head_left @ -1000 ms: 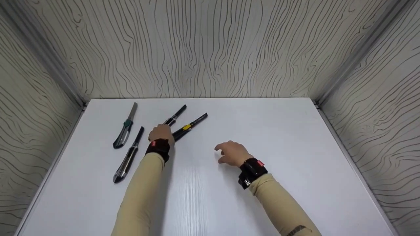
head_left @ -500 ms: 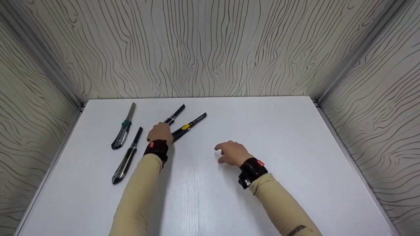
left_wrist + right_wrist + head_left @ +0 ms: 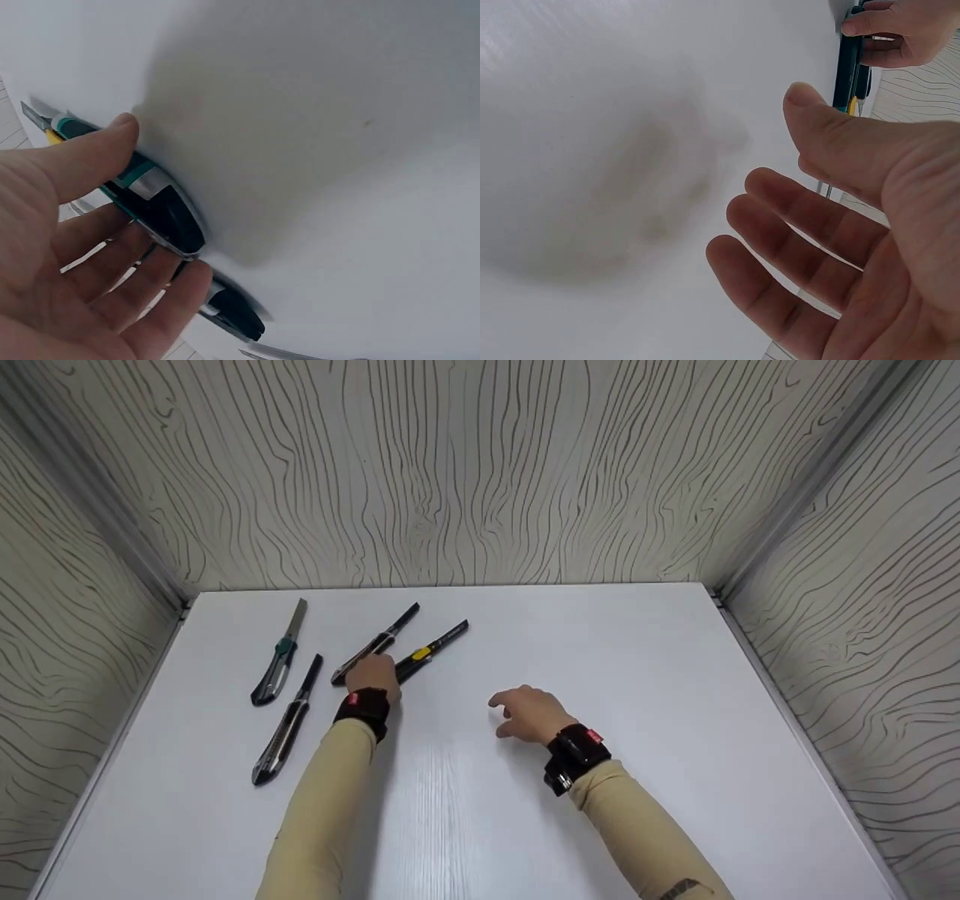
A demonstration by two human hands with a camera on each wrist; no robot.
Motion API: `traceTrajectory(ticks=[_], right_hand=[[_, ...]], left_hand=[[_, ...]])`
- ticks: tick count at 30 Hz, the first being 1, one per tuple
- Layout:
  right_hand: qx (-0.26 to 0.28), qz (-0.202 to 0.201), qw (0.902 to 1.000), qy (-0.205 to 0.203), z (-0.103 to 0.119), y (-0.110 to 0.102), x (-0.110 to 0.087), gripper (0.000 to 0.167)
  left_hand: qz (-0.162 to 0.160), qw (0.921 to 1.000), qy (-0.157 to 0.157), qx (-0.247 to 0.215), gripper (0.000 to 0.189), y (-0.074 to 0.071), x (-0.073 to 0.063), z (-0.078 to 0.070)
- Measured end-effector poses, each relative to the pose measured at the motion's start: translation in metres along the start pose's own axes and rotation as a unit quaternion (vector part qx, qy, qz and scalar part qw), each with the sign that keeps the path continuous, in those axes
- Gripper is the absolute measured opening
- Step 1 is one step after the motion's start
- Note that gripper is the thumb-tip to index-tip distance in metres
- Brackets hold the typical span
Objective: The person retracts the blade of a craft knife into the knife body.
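My left hand [image 3: 373,679] holds the rear end of a utility knife [image 3: 424,653] with a yellow slider, low on the white table. In the left wrist view its thumb lies on one side of the dark handle [image 3: 171,217], with the fingers on the other. Just behind, a second utility knife [image 3: 365,653] lies close to the knuckles. My right hand [image 3: 531,714] hovers over the table to the right, fingers loosely bent and holding nothing. In the right wrist view its fingers [image 3: 795,225] are spread, with the left hand [image 3: 915,30] beyond.
At the left lie two more utility knives: one with a green slider [image 3: 281,660] and a long grey blade, and a black-and-silver one [image 3: 285,735] nearer the front. Wood-grain panels [image 3: 435,472] close off the back and sides of the white table [image 3: 637,652].
My left hand has shifted slightly right and towards me, uncovering the handle of the knife behind it. The right hand stays in place. The knives keep their places; the view tilts slightly.
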State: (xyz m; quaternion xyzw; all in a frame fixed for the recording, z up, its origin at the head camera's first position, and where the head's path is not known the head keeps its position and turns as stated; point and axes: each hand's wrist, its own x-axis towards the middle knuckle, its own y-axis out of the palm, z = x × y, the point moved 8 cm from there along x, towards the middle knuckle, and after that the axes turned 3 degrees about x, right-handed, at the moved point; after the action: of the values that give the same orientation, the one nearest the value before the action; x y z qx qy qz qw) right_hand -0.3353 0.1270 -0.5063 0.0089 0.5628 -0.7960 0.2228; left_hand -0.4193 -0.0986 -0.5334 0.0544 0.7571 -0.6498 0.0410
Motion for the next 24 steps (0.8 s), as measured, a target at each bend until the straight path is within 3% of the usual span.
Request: traceTrajectory(ticks=[10,17,24], right_hand=[[0.009,0.004,1.0,-0.001,-0.002,0.001,-0.003,0.047],[0.011,0.007,0.9999,0.0,-0.001,0.001,-0.008,0.047],[0.01,0.006,0.9999,0.008,-0.002,-0.003,-0.012,0.047]], left_hand=[[-0.043,0.999,0.011,0.002,0.012,0.0,-0.003,0.001],[-0.058,0.9982,0.009,-0.011,0.018,-0.004,-0.008,0.005],[-0.08,0.9962,0.024,-0.023,0.018,-0.016,-0.009,0.0]])
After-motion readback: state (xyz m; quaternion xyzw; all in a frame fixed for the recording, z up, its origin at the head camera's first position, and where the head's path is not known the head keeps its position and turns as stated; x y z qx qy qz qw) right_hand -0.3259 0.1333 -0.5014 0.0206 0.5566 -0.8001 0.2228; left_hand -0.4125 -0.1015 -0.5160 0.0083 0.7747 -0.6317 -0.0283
